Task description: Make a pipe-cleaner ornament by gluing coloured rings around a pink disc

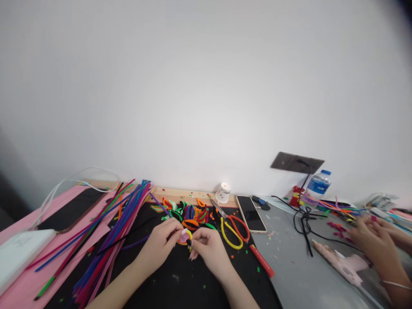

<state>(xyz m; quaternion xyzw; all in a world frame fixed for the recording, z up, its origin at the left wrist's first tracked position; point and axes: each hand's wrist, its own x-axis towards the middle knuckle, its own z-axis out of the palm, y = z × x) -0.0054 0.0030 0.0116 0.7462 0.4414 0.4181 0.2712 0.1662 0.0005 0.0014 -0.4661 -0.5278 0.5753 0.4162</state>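
In the head view, my left hand (165, 237) and my right hand (207, 249) come together above the black mat (174, 279). Between their fingertips is a small rounded fuzzy piece (184, 237) in pink, yellow and orange. My left fingers pinch its left side. A small black bit (189, 242) shows at my right fingertips, which close on the piece's other side. Just behind my hands lies a pile of bent pipe cleaner pieces (190, 214) in orange, green and other colours. A purple pipe cleaner (160, 203) slants across the mat's far left.
To the left lie a bundle of pipe cleaners (119, 236), a dark phone (72, 210) and a white box (24, 257). Scissors (231, 225), a paper cup (222, 193), another phone (251, 213) and a red-handled tool (262, 260) are rightward. Beyond are a glue gun (343, 262), bottle (317, 189) and another person's hands (375, 238).
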